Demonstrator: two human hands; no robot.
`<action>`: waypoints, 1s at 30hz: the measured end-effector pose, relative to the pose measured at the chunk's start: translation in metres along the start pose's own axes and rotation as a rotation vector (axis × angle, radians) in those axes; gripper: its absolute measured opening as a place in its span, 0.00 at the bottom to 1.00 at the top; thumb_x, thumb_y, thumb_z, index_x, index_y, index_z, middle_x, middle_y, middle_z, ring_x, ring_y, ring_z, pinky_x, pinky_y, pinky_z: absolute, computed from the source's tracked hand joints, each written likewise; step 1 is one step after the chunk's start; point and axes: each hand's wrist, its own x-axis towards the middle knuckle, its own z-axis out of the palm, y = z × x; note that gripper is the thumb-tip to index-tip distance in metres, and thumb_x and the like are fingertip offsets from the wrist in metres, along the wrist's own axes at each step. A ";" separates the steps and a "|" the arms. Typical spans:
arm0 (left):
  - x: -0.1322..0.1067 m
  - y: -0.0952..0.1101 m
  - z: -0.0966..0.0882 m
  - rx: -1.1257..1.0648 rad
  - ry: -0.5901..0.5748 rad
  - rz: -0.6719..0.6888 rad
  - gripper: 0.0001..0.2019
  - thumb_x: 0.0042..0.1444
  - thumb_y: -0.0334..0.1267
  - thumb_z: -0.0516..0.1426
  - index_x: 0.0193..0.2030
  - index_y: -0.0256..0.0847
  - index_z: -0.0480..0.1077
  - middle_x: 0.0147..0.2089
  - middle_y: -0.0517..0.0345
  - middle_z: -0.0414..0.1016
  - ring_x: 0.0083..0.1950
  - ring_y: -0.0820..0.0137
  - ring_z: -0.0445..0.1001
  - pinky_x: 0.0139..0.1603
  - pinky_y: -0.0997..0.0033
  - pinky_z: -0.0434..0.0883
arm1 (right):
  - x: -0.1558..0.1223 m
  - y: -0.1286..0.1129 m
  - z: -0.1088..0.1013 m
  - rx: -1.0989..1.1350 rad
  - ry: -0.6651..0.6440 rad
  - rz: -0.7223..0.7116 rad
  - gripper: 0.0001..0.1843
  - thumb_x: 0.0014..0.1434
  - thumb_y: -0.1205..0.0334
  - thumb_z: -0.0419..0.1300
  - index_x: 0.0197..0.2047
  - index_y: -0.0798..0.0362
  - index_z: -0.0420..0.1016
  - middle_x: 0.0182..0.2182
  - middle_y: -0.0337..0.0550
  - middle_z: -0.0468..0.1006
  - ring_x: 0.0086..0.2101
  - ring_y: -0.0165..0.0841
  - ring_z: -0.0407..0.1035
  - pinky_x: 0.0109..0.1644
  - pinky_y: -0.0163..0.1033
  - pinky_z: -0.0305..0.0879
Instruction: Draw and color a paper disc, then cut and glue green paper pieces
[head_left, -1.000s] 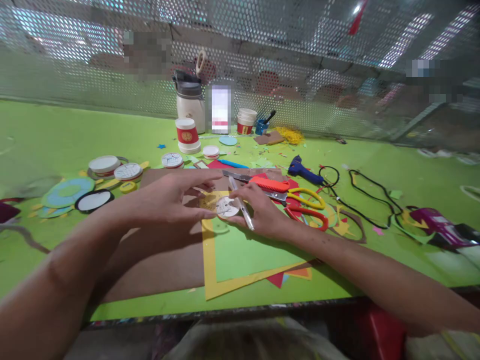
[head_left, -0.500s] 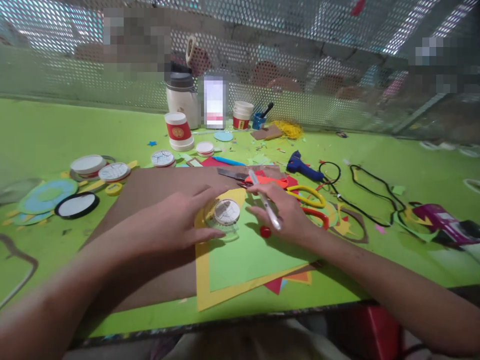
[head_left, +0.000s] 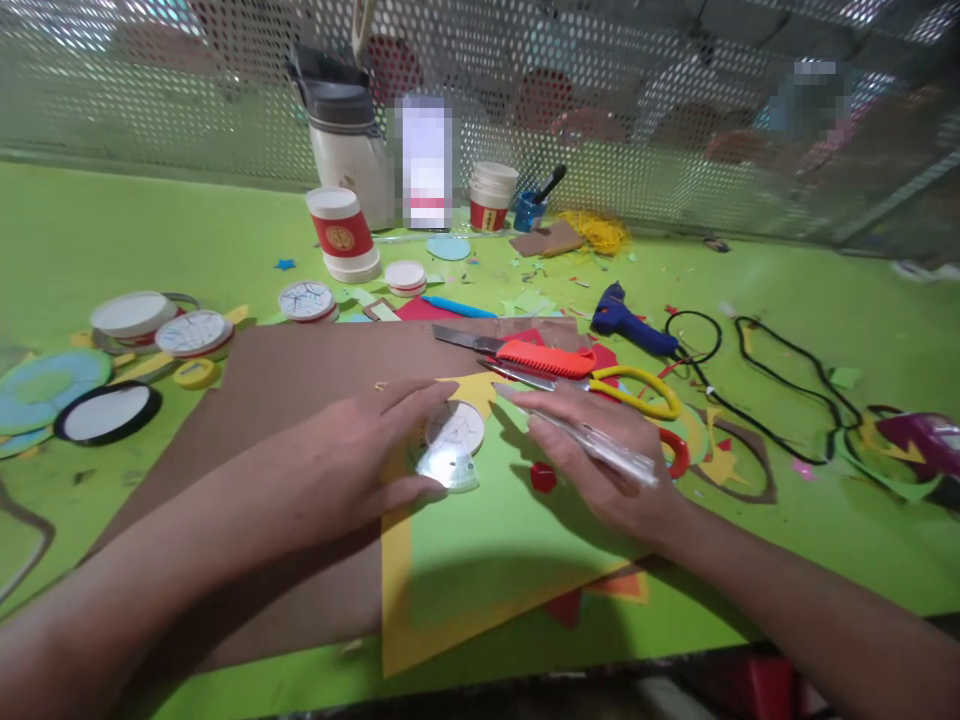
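My left hand (head_left: 352, 455) lies on the brown sheet (head_left: 300, 380) with its fingers pressed on a clear protractor (head_left: 448, 466) and a white paper disc (head_left: 456, 428). Both sit at the top edge of a light green sheet (head_left: 487, 530) that lies over a yellow sheet (head_left: 396, 600). My right hand (head_left: 600, 460) rests on the green sheet just to the right, fingers curled round a clear pen (head_left: 592, 445) that points up and left. A small red cap (head_left: 542, 477) lies on the green sheet between the two hands.
An orange-handled knife (head_left: 525, 355), yellow scissors (head_left: 630, 385) and red scissors (head_left: 675, 450) lie just beyond my right hand. A blue glue gun (head_left: 630, 325) and black cord (head_left: 780, 390) are at the right. Paper cups (head_left: 341, 235), a flask (head_left: 345, 140) and cut discs (head_left: 191, 335) stand at the back and left.
The view has moved closer and lower. My right hand has slid down and right, with the pen turned flatter. My left hand stays pressed on the protractor and disc.
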 end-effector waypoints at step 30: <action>0.005 0.003 -0.001 -0.053 -0.008 0.043 0.27 0.58 0.45 0.59 0.63 0.45 0.61 0.59 0.46 0.72 0.54 0.50 0.73 0.48 0.53 0.72 | 0.007 -0.007 0.007 0.034 -0.014 0.137 0.05 0.61 0.67 0.60 0.37 0.50 0.77 0.28 0.36 0.81 0.26 0.29 0.74 0.33 0.33 0.72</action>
